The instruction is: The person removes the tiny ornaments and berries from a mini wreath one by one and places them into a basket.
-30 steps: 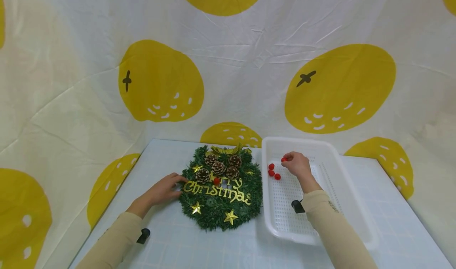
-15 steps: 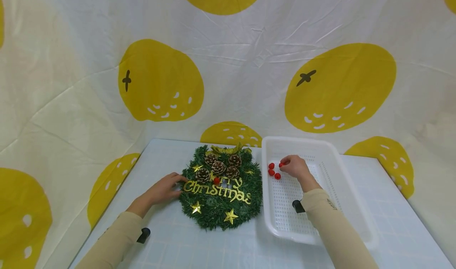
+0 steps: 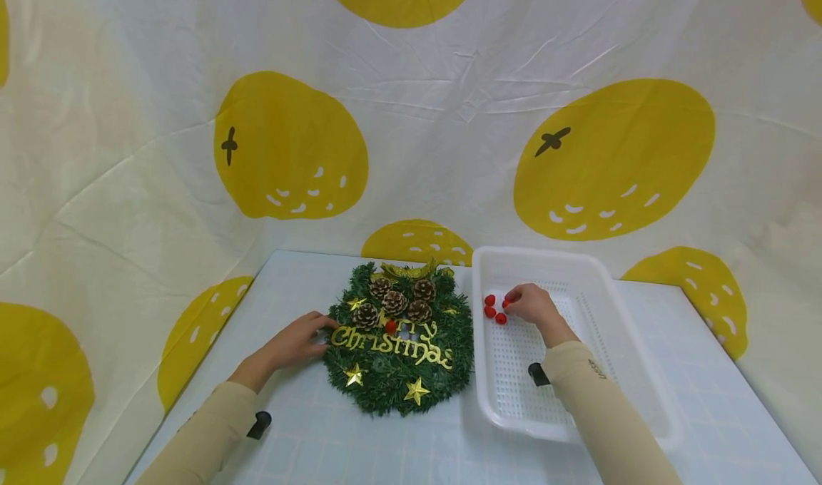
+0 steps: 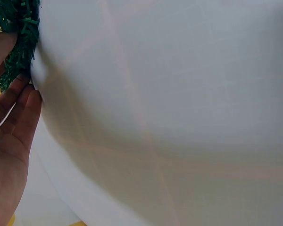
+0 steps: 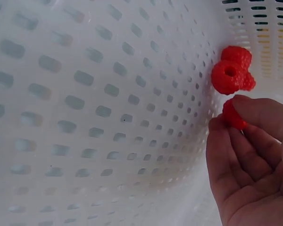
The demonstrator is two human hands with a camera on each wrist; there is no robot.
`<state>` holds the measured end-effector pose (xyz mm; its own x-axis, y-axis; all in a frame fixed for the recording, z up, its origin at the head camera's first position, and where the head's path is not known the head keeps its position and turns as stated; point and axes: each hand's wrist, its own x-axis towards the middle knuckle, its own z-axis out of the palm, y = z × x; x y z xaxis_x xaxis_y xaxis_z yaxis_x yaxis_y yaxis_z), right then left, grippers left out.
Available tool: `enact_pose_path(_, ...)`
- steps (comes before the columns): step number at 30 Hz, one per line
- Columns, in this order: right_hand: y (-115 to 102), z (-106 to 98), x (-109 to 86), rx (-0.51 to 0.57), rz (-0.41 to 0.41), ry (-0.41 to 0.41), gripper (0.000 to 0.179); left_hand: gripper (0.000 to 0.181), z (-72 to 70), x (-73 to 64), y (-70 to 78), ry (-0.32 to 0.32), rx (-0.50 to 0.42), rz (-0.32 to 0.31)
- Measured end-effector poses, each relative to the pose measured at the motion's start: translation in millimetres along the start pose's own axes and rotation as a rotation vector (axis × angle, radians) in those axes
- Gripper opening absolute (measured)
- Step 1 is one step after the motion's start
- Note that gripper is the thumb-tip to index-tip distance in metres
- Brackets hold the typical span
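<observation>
In the head view my left hand (image 3: 297, 339) is at the left edge of a green Christmas wreath (image 3: 388, 376). The left wrist view shows thumb and fingers about its tinsel rim (image 4: 29, 28), lightly gripping it. Pinecones (image 3: 394, 302), gold stars (image 3: 417, 391) and gold "Merry Christmas" lettering (image 3: 392, 344) decorate the wreath, with one red raspberry (image 3: 390, 326) above the letters. My right hand (image 3: 531, 305), inside the white basket (image 3: 483, 392), pinches a red raspberry (image 5: 233, 114) between thumb and fingertips. Several raspberries (image 5: 226, 76) lie together just beyond it, against the basket's wall.
The basket's raised rim (image 3: 610, 299) stands close to the wreath's right side. A pale checked cloth (image 3: 359, 449) covers the table. Behind and at both sides hangs a white curtain (image 3: 443, 150) printed with yellow fruit.
My right hand, with its raspberry, has come slightly down and left toward the other raspberries in the basket. The left hand and the wreath have stayed put.
</observation>
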<state>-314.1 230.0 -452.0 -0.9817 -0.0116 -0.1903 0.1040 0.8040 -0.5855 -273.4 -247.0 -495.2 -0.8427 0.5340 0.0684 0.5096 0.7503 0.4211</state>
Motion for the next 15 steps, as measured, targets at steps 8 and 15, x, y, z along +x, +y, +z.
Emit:
enact_pose_path(8, 1, -2, -0.2, -0.001, -0.012, -0.008, 0.028, 0.036, -0.5, -0.3, 0.3, -0.004, 0.0, 0.009)
enact_pose_path(15, -2, -11, -3.2, -0.009, -0.053, 0.016, 0.033, 0.036, 0.3, -0.1, -0.2, -0.006, -0.002, 0.007)
